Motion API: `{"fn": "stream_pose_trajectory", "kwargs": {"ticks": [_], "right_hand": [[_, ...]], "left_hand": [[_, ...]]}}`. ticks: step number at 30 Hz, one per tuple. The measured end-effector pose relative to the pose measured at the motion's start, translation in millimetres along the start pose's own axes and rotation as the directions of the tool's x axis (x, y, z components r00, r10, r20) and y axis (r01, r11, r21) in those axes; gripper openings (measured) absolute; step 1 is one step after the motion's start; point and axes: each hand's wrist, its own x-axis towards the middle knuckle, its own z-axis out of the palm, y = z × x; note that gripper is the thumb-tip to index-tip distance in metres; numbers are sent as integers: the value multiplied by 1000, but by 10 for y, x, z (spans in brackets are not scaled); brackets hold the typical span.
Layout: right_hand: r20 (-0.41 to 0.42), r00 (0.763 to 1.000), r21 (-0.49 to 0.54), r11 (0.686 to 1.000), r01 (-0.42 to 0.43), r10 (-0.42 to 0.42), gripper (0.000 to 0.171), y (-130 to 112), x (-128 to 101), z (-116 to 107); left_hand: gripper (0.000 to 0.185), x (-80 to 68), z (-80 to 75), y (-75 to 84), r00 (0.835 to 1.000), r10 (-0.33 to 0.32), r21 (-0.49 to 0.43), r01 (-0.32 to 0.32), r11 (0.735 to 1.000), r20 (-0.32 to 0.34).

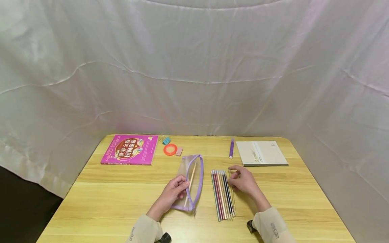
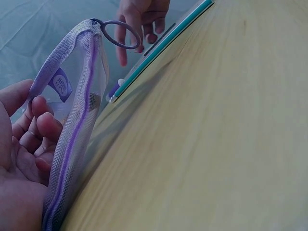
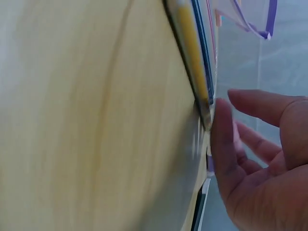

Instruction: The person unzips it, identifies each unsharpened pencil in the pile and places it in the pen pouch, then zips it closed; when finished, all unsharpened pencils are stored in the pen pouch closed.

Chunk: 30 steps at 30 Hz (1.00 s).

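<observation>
My left hand point(image 1: 171, 193) holds the near side of a see-through pencil case point(image 1: 183, 167) with purple edging, thumb and fingers on its rim. The case's mouth gapes, and one light wooden pencil point(image 1: 192, 177) lies inside. To the right, several pencils point(image 1: 222, 194) lie side by side in a row on the table. My right hand point(image 1: 244, 181) is at the far end of the rightmost, gold pencil point(image 3: 194, 48). In the right wrist view its index fingertip is right by that pencil's end, with thumb and index apart.
A pink book point(image 1: 146, 158) lies at the back left. Near it are teal binder clips point(image 1: 166, 141), an orange tape roll point(image 1: 165, 152) and a pink eraser point(image 1: 179, 151). A purple pen point(image 1: 231, 148) and a pale notebook point(image 1: 273, 155) are at the back right. Curtains surround the table.
</observation>
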Motion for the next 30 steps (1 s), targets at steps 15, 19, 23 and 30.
{"fn": "stream_pose_trajectory", "kwargs": {"ticks": [15, 19, 23, 30], "right_hand": [[121, 981, -154, 973, 172, -154, 43, -15, 45, 144], [121, 978, -165, 968, 190, -172, 39, -23, 39, 148], [114, 981, -206, 962, 178, -157, 33, -28, 43, 173], [112, 982, -242, 954, 176, -153, 32, -31, 26, 167]], "left_hand": [[32, -4, 5, 11, 1000, -23, -16, 23, 1000, -10], [33, -7, -3, 3, 1000, -20, -10, 20, 1000, -11], [33, -4, -7, -5, 1000, -14, -9, 14, 1000, -7], [33, -6, -5, -5, 1000, -16, -3, 16, 1000, -10]]}}
